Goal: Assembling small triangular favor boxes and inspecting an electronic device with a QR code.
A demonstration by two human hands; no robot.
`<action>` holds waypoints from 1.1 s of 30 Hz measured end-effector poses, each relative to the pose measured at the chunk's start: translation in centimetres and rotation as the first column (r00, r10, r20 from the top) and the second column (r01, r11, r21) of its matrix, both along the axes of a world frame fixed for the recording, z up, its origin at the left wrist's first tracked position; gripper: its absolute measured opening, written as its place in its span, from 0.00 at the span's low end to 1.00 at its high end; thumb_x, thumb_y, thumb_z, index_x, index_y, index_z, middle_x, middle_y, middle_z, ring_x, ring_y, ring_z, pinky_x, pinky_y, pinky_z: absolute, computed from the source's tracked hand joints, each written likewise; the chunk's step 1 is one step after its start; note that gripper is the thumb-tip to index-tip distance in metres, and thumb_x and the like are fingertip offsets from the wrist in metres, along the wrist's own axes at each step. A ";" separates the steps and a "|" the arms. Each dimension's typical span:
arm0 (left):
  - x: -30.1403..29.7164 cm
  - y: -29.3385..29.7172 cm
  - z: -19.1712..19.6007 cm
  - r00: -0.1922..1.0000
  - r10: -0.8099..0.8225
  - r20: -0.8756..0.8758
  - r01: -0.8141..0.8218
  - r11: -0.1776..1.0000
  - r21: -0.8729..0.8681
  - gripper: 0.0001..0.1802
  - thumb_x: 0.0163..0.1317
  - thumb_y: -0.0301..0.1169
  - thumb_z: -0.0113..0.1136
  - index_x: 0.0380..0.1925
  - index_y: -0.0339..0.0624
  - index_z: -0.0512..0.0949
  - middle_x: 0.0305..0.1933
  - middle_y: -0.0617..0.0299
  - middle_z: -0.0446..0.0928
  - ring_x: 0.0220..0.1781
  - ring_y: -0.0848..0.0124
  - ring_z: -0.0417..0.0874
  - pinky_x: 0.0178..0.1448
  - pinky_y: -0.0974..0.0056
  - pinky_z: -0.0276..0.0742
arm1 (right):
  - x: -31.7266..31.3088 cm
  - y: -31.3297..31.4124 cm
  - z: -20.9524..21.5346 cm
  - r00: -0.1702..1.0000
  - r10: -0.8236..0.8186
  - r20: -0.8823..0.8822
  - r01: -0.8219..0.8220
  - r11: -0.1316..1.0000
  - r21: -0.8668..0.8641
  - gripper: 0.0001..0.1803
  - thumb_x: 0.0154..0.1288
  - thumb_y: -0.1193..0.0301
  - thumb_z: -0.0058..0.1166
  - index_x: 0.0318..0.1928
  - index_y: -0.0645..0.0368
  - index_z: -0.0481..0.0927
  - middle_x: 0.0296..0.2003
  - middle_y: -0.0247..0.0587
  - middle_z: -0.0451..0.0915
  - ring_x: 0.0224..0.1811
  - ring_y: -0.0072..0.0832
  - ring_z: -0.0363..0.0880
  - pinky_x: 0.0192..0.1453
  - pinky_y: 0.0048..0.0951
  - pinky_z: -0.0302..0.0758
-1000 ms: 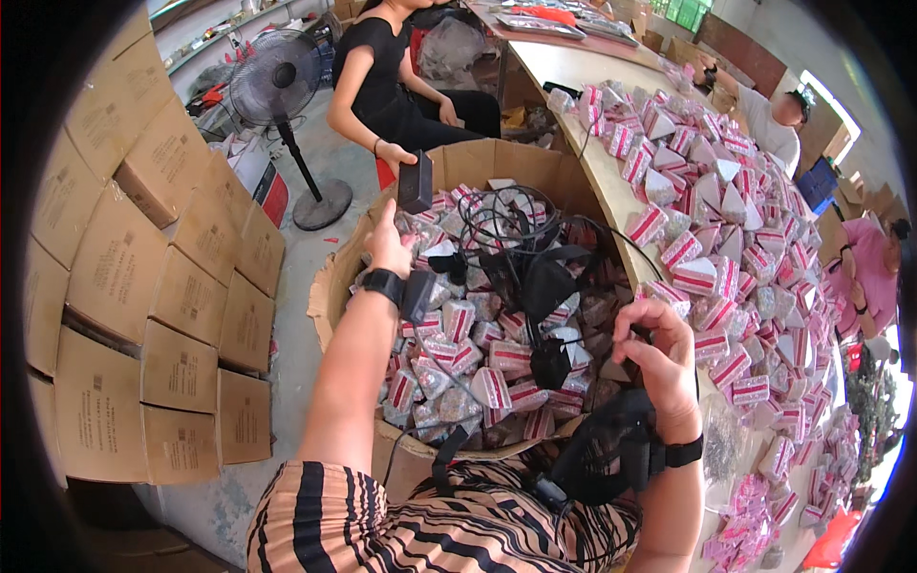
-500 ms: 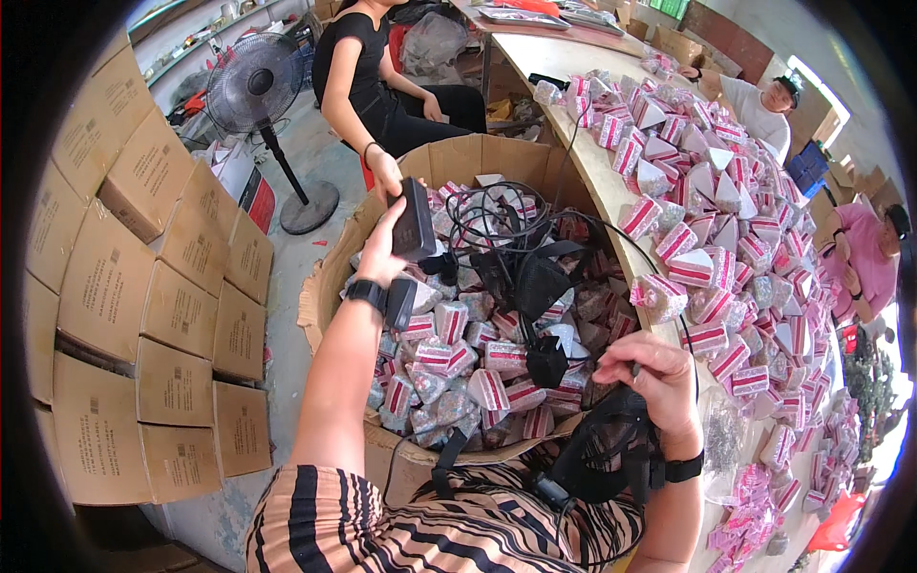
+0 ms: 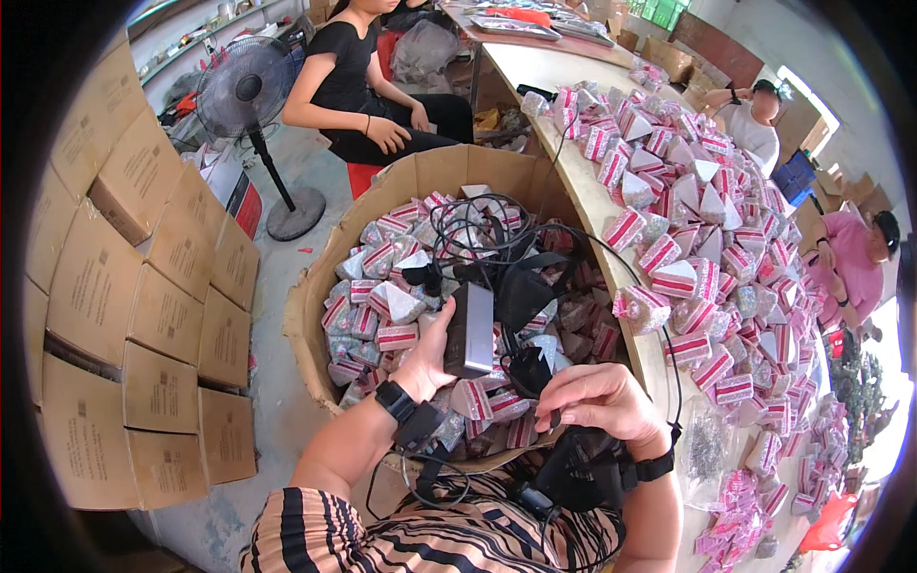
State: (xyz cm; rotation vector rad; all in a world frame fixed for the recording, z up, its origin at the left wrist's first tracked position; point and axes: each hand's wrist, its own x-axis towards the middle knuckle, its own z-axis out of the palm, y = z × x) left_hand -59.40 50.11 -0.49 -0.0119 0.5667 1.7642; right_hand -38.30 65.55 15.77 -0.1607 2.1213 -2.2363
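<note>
My left hand (image 3: 430, 351) is closed around a dark box with a grey face (image 3: 475, 329), which looks like a power bank. I hold it over a big round-sided carton (image 3: 310, 286) full of wrapped wedge-shaped pieces (image 3: 396, 304) with pink stripes. Close by on the right, my right hand (image 3: 604, 401) pinches a small black piece (image 3: 555, 418), perhaps a cable plug. Loops of black cable (image 3: 478, 224) and black straps (image 3: 523, 286) lie across the wedges. Below my right hand, black mesh gear (image 3: 578, 468) rests at my lap.
A table (image 3: 521, 65) on the right bears a large heap of wrapped wedges (image 3: 688, 210). Stacked cartons (image 3: 95, 286) line the left, with a standing fan (image 3: 246, 91) behind. A seated person (image 3: 349, 86) is beyond the carton; two more people are across the table.
My left hand has drawn the power bank nearer and to the right. The seated person's hand, which was at it, now rests on their leg. My right hand has moved left towards it.
</note>
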 end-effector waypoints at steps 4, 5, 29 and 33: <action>1.6 0.3 0.8 1.000 -0.024 0.014 0.025 0.998 -0.064 0.30 0.62 0.51 0.60 0.53 0.39 0.72 0.44 0.53 0.80 0.42 0.59 0.85 0.47 0.53 0.82 | 1.5 0.2 -1.2 0.954 -0.256 0.154 0.269 0.960 -0.073 0.08 0.63 0.74 0.60 0.40 0.66 0.82 0.32 0.38 0.82 0.30 0.22 0.82 0.33 0.20 0.77; 2.0 0.3 1.0 0.997 -0.045 -0.069 0.036 0.991 -0.129 0.30 0.59 0.48 0.66 0.54 0.39 0.72 0.44 0.53 0.80 0.42 0.59 0.85 0.47 0.52 0.82 | 1.3 0.2 -1.4 0.935 -0.346 0.076 0.349 0.936 -0.043 0.06 0.66 0.73 0.58 0.37 0.63 0.79 0.28 0.34 0.82 0.22 0.16 0.78 0.25 0.15 0.72; 4.2 0.2 5.8 -0.144 -0.014 -0.989 -0.111 0.994 0.002 0.41 0.35 0.28 0.79 0.52 0.43 0.67 0.47 0.55 0.74 0.50 0.58 0.78 0.54 0.59 0.73 | -1.2 -2.4 -1.6 0.778 -0.496 -0.387 0.628 0.579 0.520 0.06 0.59 0.76 0.59 0.34 0.64 0.76 0.27 0.47 0.76 0.24 0.40 0.75 0.30 0.30 0.71; 4.0 0.5 5.9 -0.188 0.043 -0.981 -0.094 0.994 0.062 0.40 0.34 0.28 0.79 0.50 0.43 0.67 0.47 0.55 0.73 0.51 0.55 0.77 0.55 0.58 0.72 | -1.1 -2.4 -2.1 0.785 -0.521 -0.335 0.618 0.611 0.496 0.06 0.59 0.78 0.59 0.35 0.64 0.76 0.29 0.48 0.76 0.27 0.44 0.76 0.32 0.33 0.73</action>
